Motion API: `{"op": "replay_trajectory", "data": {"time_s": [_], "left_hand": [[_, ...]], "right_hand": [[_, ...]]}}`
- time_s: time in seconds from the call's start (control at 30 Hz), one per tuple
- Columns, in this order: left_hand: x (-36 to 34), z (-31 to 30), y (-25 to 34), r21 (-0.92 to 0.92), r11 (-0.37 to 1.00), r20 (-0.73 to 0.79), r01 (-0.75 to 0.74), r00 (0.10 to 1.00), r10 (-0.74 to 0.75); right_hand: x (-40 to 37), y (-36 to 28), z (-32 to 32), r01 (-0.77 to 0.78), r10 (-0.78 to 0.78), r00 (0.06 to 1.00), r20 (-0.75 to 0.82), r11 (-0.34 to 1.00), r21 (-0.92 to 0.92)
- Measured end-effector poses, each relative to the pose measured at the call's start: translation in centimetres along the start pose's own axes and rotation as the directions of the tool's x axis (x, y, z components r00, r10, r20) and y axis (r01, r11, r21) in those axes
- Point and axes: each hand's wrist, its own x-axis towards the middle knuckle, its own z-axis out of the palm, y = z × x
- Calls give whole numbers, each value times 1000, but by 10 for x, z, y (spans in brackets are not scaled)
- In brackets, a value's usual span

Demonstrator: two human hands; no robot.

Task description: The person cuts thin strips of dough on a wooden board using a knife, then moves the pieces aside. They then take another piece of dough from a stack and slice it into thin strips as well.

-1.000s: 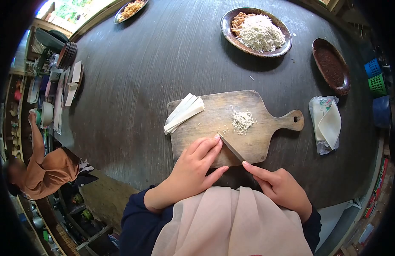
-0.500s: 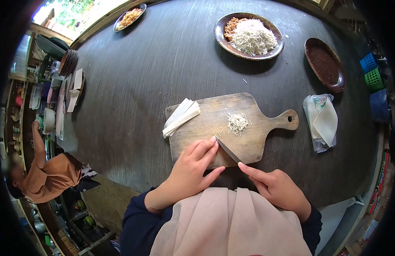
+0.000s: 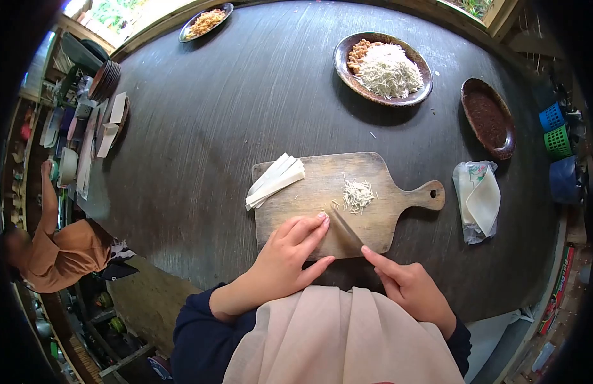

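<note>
On the wooden cutting board (image 3: 322, 173) my left hand (image 3: 287, 246) bends its fingers down together, thumb out to the side. What lies under those fingers is hidden. My right hand (image 3: 412, 291) grips a knife (image 3: 348, 232), index finger along it; the blade slants up-left over the board, its tip a little right of my left fingertips. Beyond the tip is a small pile of thin white shreds (image 3: 357, 196). Flat white strips (image 3: 277, 181) lie stacked at the board's far left corner.
Further back stands a plate (image 3: 340, 72) heaped with white shreds (image 3: 392, 70) and brown pieces. An oval brown dish (image 3: 488, 121) and a plastic packet of white sheets (image 3: 477, 201) are at the right. Another filled plate (image 3: 207, 24) stands far left. A person in brown (image 3: 66, 253) is at the left.
The knife tip has shifted right, slightly away from my left fingertips. My left hand stays in place on the board. The whole view has tilted a little.
</note>
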Motion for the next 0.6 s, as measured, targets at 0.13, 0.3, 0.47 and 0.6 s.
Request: {"op": "replay_trajectory", "data": {"time_s": [0.13, 0.3, 0.47, 0.6], "left_hand": [[-2, 2, -1, 18, 1000, -2, -2, 1000, 2], [-2, 2, -1, 35, 999, 7, -18, 1000, 17], [-1, 1, -1, 65, 997, 6, -31, 1000, 31], [-1, 1, -1, 82, 996, 7, -31, 1000, 30]], "right_hand": [[-1, -3, 0, 8, -7, 998, 61, 1000, -22], [1, -3, -2, -2, 1, 996, 94, 1000, 10], [1, -5, -3, -34, 36, 993, 112, 999, -20], [1, -4, -2, -19, 24, 994, 103, 999, -49]]}}
